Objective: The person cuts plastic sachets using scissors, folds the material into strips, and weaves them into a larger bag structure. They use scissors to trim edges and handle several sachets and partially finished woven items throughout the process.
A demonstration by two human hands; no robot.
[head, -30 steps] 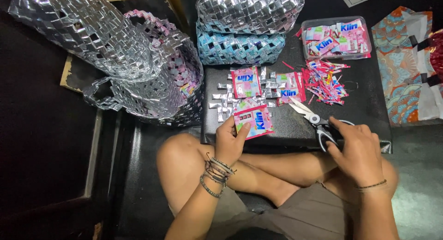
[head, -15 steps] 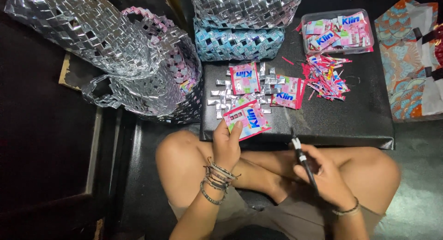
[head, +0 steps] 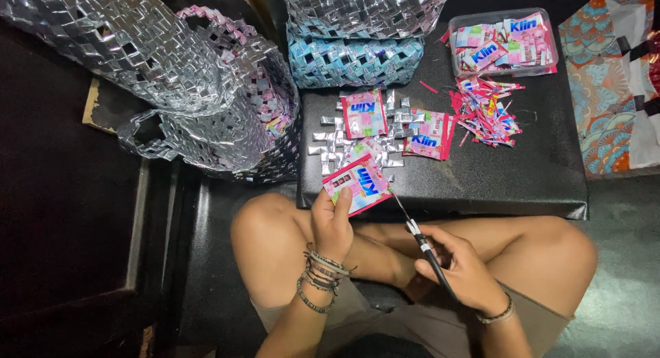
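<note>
The left hand had its fingers pinched on a pink sachet wrapper held over the near edge of the black bench, while the right hand gripped black-handled scissors whose blades met the wrapper's right edge, with flat wrappers, trimmed scraps and woven foil baskets beyond.

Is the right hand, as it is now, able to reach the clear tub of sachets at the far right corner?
Probably not at once: the right hand holds scissors at the sachet; the clear tub lies beyond a heap of cut strips.
</note>
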